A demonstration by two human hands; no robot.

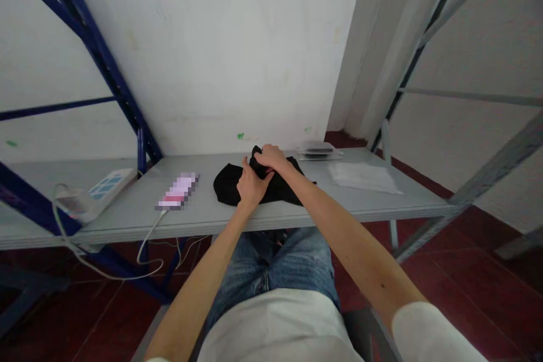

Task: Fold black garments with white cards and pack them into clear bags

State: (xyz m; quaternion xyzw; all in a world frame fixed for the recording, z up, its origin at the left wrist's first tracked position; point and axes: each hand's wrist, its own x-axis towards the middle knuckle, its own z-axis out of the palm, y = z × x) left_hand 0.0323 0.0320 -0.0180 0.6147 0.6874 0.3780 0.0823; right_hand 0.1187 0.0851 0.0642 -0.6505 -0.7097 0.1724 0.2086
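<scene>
A piece of black cloth [229, 184] lies bunched on the grey shelf table in front of me; its exact kind does not show. My left hand [253, 184] is closed on a raised fold of it, with the thumb toward the right. From the far side my right hand [272, 157] grips the same fold, fingers bent around it. The two hands are close together, and the part between them is partly hidden. The rest of the cloth spreads flat to both sides under my wrists.
To the left a phone [178, 191] lies with a white cable [146, 237] plugged in, beside a white power strip [106, 189]. Clear packaging [318, 151] and a white flat packet [362, 176] lie to the right. Blue posts [106, 73] and a wall [237, 56] bound the table [199, 220].
</scene>
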